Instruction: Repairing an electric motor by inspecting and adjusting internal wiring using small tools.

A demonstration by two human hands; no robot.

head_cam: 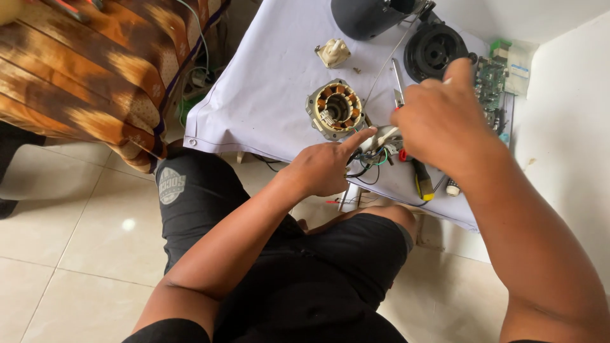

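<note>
Wires [372, 159], a small tangle of black, green and red, lie at the near edge of the white cloth [267, 95], directly beneath our 2 hands. Our left hand [324, 168] is nearer, its forefinger stretched toward a white connector [386, 134], other fingers curled. Our right hand [438, 117] arches above from the right, fingers bunched; we cannot tell what they pinch. A copper-wound motor stator [335, 109] sits just left.

left hand [321, 168]: palm down, index finger straight & pointing fwd, other fingers curled under. right hand [438, 121]: raised higher, back to camera, fingers bunched in a pinch. both forearms bare, reaching fwd, hands near each other.
</note>
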